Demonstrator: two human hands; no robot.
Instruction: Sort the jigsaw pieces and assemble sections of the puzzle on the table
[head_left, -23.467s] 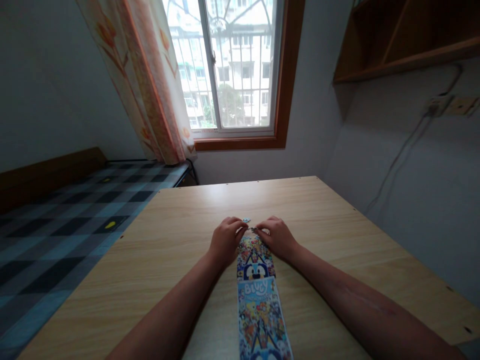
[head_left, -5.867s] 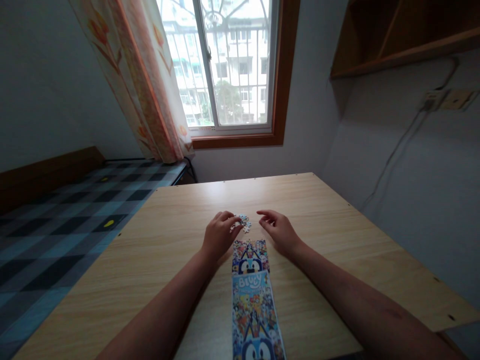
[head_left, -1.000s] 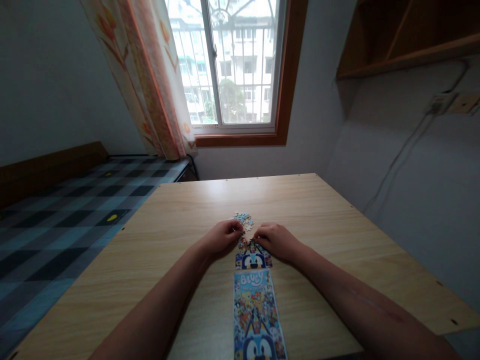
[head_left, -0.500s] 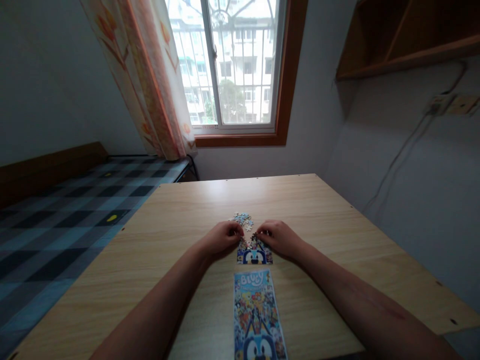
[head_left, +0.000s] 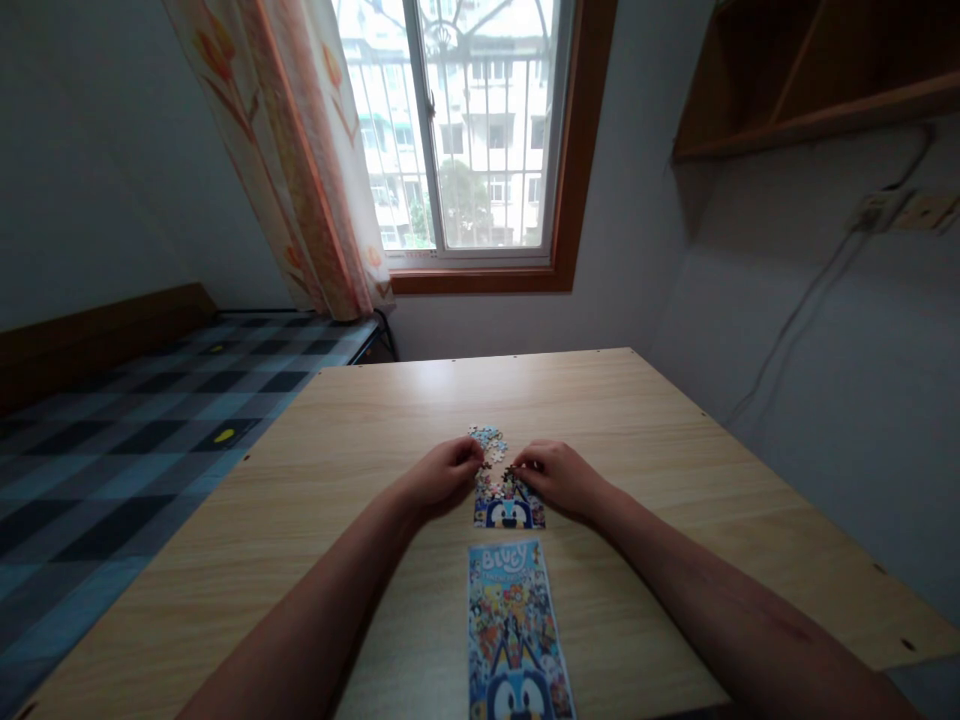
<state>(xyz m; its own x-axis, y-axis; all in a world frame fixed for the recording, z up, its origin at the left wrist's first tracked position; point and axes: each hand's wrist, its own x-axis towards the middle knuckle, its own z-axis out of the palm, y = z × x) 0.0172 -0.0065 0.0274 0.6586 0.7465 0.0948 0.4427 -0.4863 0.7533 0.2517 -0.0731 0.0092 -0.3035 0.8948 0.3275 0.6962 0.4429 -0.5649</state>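
Note:
A small colourful jigsaw (head_left: 508, 508) with a blue cartoon dog lies on the wooden table (head_left: 675, 500). My left hand (head_left: 442, 475) rests at its far left corner with fingers curled in a pinch. My right hand (head_left: 553, 477) pinches at its far right edge, on a small dark piece I can barely make out. A little heap of loose puzzle pieces (head_left: 487, 440) lies just beyond the fingers. A printed picture card (head_left: 514, 625) of the same cartoon lies nearer to me, apart from the jigsaw.
A bed with a checked blue cover (head_left: 112, 450) stands left of the table. Behind are a window (head_left: 465, 130) with a patterned curtain (head_left: 300, 160), a wall shelf (head_left: 810, 70) upper right, and a cable down the right wall.
Over the last second the jigsaw section has shifted slightly away from the picture card, leaving a gap. Both hands stay at its far edge, barely moving.

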